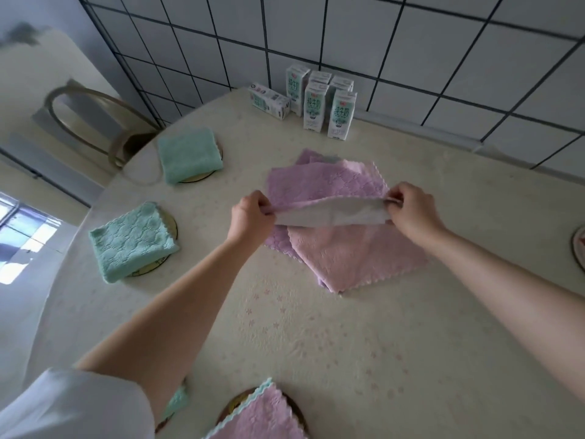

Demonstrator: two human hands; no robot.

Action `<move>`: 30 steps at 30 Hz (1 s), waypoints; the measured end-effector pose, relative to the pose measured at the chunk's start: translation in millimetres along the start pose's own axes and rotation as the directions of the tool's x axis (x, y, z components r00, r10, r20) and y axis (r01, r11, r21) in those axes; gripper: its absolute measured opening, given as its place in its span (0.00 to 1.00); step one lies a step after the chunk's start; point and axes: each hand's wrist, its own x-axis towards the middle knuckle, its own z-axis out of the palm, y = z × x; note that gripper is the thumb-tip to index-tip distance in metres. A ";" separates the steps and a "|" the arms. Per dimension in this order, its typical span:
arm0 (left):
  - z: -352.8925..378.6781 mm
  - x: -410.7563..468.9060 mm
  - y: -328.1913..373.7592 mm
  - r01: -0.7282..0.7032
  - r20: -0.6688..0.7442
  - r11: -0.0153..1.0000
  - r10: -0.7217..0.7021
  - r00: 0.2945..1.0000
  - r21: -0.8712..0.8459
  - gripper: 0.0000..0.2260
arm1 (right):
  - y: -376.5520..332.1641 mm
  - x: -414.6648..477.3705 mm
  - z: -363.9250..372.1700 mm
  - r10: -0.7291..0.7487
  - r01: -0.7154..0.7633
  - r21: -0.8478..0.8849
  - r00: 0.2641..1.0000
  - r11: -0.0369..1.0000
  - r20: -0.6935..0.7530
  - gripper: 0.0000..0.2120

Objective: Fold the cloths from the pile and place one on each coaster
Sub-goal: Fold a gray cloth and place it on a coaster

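At the middle of the table (pixel 348 343), your left hand (pixel 251 217) and right hand (pixel 411 210) each pinch one end of the top lilac cloth (pixel 332 213). Its edge is raised off the pile (pixel 354 255), and the pale grey underside faces you. To the left, a far green cloth (pixel 189 155) lies folded on the far-left coaster (pixel 196 178). A nearer green cloth (pixel 133 242) lies folded on the left coaster (pixel 172 221). At the near edge, a pink cloth (pixel 262 419) covers the near coaster (pixel 234 403). Milk cartons (pixel 316 103) stand at the far side by the tiled wall.
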 end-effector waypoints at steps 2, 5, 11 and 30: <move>-11.2 4.7 13.7 -0.015 -0.037 0.999 0.013 0.999 -0.038 0.06 | -11.6 5.6 -13.5 0.017 -0.012 0.093 0.999 0.996 -0.051 0.05; -28.6 6.2 39.1 -0.090 -0.093 0.992 0.082 0.992 -0.084 0.05 | -30.4 9.2 -39.4 -0.112 0.121 0.051 0.983 0.991 -0.148 0.07; -50.7 -9.9 87.5 -0.342 -0.162 0.937 0.327 0.931 -0.069 0.11 | -38.2 -7.8 -91.4 -0.279 0.305 0.035 0.905 0.952 -0.322 0.09; 75.6 -294.0 32.5 -0.511 -0.009 0.860 0.510 0.860 -0.025 0.13 | 166.8 -274.7 -127.0 -0.309 0.312 -0.001 0.943 0.950 -0.125 0.13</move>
